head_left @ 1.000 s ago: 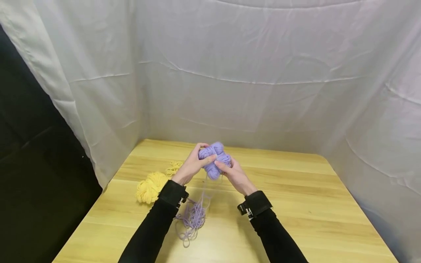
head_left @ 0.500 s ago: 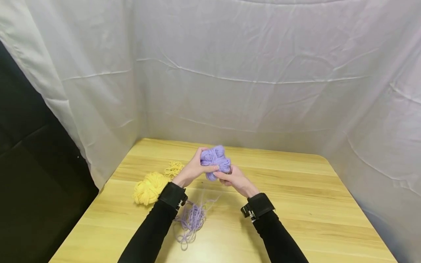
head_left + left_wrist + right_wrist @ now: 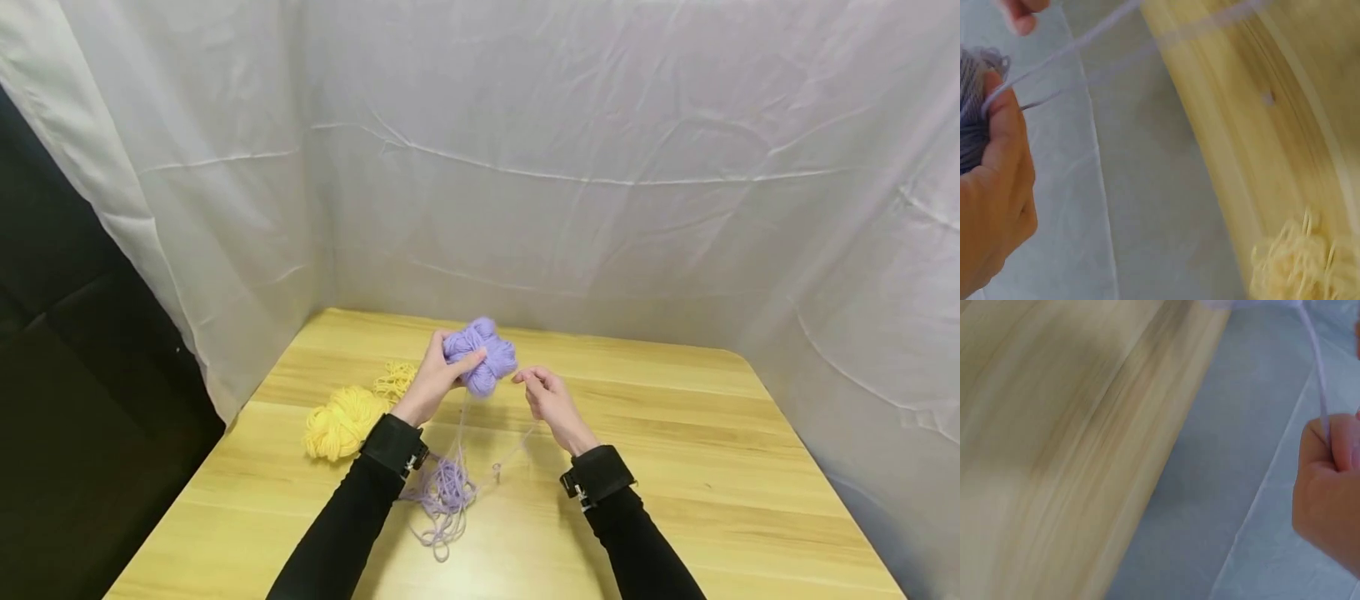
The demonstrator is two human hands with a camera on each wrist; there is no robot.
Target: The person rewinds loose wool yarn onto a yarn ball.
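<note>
The left hand [image 3: 438,377] grips a purple yarn ball [image 3: 480,357], half hidden by its fingers; the right hand [image 3: 546,397] pinches a faint strand [image 3: 1317,372], blurred in both wrist views.

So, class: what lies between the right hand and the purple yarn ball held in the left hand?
A thin purple yarn strand spans the gap from the right hand to the round purple yarn ball. The left-wrist view shows it most clearly.

L grip [image 3: 442,377] curled, raised; R grip [image 3: 546,398] pinching, apart.
</note>
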